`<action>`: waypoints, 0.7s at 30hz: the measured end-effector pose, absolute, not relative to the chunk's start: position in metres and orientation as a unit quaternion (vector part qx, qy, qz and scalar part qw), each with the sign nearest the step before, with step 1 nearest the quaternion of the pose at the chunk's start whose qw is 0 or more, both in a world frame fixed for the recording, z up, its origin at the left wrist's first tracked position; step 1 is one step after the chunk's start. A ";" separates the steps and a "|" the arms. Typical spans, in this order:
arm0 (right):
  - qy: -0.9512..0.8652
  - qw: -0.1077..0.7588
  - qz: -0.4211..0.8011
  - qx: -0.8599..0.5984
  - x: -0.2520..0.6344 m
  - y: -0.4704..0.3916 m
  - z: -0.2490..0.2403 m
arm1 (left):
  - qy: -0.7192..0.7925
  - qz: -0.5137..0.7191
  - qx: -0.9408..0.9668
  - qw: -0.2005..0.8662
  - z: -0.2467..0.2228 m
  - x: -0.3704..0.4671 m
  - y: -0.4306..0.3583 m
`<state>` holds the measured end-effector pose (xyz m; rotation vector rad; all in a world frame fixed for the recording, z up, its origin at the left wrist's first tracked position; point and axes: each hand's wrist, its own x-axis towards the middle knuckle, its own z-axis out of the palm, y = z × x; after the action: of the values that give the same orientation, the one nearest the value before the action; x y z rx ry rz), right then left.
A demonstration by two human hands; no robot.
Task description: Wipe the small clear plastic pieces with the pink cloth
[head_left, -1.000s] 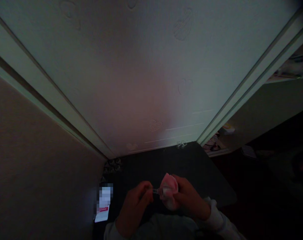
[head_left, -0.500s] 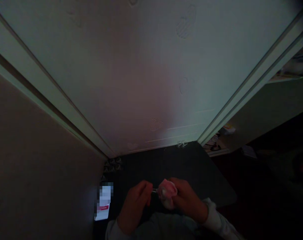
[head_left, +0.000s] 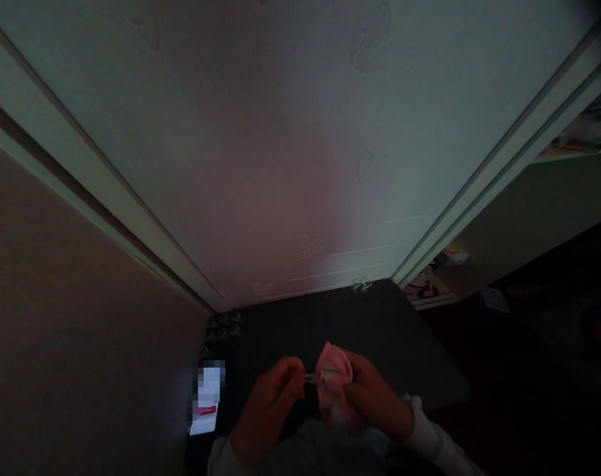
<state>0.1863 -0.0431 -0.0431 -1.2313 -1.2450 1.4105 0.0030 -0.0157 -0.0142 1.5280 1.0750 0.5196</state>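
Note:
In the dim head view, my left hand [head_left: 270, 406] pinches the end of a small, shiny clip-like piece [head_left: 309, 378]. The piece's other end meets a pink and white item [head_left: 334, 377], which looks like a bow or folded cloth. My right hand [head_left: 374, 396] is closed on the right side of this pink item, thumb in front. Both hands are close together above a dark surface [head_left: 330, 324], low in the view. Fine detail of the shiny piece is too dark to make out.
A lit phone screen [head_left: 205, 413], partly pixelated, lies left of my hands. Small clear pieces [head_left: 225, 324] sit at the surface's back left, and more [head_left: 362, 284] at its back edge. Behind rises a pale panel [head_left: 280, 165] with heart shapes. Shelves [head_left: 429, 294] stand to the right.
The pink item has turned and opened out, its top now higher and its lower part hanging further down. My left hand has shifted slightly right.

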 end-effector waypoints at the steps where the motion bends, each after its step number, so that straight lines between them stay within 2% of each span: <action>1: -0.480 0.438 0.582 -0.489 0.186 -0.043 -0.042 | 0.453 0.220 0.653 0.566 -0.015 0.002 -0.016; 11: -0.327 0.442 0.735 -0.397 0.191 -0.041 -0.048 | 0.438 0.213 0.682 0.546 -0.012 0.001 -0.020; 21: -0.375 0.449 0.691 -0.425 0.192 -0.042 -0.048 | 0.470 0.234 0.668 0.527 -0.019 -0.005 -0.020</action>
<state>0.1919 -0.0415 -0.0479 -1.0506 -0.9270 1.7081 -0.0049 -0.0204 -0.0190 1.5965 1.1234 0.5600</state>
